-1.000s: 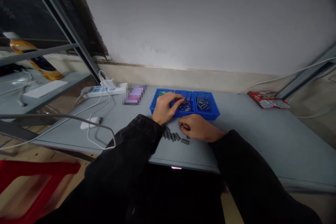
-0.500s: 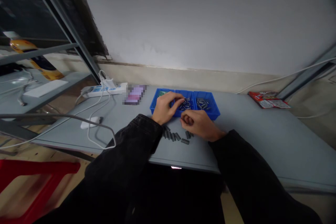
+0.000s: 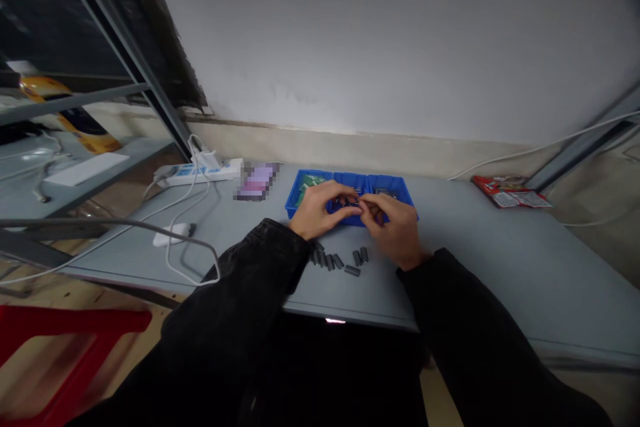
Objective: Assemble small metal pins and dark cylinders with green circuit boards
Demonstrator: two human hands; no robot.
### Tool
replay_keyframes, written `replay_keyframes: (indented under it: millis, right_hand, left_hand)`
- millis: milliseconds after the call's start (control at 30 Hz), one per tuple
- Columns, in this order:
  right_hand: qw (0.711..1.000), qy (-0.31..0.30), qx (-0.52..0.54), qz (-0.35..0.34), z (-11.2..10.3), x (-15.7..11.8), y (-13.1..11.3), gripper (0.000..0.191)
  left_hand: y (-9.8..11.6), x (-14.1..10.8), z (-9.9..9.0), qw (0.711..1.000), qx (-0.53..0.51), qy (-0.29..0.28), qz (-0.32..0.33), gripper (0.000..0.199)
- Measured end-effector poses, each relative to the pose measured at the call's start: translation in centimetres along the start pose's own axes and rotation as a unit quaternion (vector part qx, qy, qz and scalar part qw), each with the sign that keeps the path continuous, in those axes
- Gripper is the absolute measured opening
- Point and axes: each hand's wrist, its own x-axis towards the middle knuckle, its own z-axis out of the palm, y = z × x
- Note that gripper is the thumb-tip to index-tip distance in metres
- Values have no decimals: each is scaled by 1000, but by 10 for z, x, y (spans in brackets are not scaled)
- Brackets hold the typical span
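1. Two hands work over the blue three-compartment tray on the grey table: your left hand and your right hand meet above its middle compartment.
2. Your grips are drawn together, fingertips touching or nearly so. Whether they are clamped on a small part cannot be told from this view.
3. Dark grey cylinders lie on the table just below the tray, in a loose row, long axes mostly pointing toward you. One cylinder lies crosswise.
4. Your left sleeve sits just beside the row's left end.
5. Farther off, left of the tray, are a white power strip, a pixelated flat object and a white mouse. A red packet lies well to the right.
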Motion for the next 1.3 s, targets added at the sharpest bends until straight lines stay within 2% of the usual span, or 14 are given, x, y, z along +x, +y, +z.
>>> replay_keyframes:
  millis: [133, 367, 733, 800, 867, 933, 1067, 1100, 1167, 1200, 1300]
  right_hand:
    - [998, 3, 47, 43, 0, -1, 3, 14]
    - [994, -30, 85, 57, 4, -3, 9, 14]
    - [996, -44, 31, 78, 6, -7, 16, 15]
    - [995, -32, 20, 90, 5, -7, 15, 15]
    - [994, -27, 15, 102, 5, -7, 14, 15]
    - [994, -30, 17, 107, 5, -7, 13, 15]
    - [994, -46, 26, 97, 6, -9, 12, 13]
    - [994, -48, 29, 93, 6, -9, 12, 13]
    - [994, -50, 34, 90, 7, -10, 12, 12]
    - [994, -49, 36, 90, 7, -10, 12, 12]
    - [993, -49, 38, 99, 6, -10, 11, 12]
  left_hand:
    - [-3, -2, 2, 1000, 12, -2, -6, 22]
    - [-4, -2, 3, 999, 37, 37, 8, 16]
    - [-1, -3, 1, 999, 30, 29, -4, 16]
    - [0, -3, -5, 997, 48, 54, -17, 15]
    - [-1, -3, -14, 990, 83, 106, -46, 14]
    - [-4, -4, -25, 977, 121, 153, -80, 14]
    - [-20, -14, -56, 946, 220, 189, -141, 15]
    - [-26, -18, -65, 927, 265, 205, -168, 18]
    - [-38, -30, -83, 877, 350, 225, -241, 39]
    - [-43, -37, -91, 856, 377, 216, -281, 51]
    - [-55, -58, -106, 820, 397, 130, -392, 77]
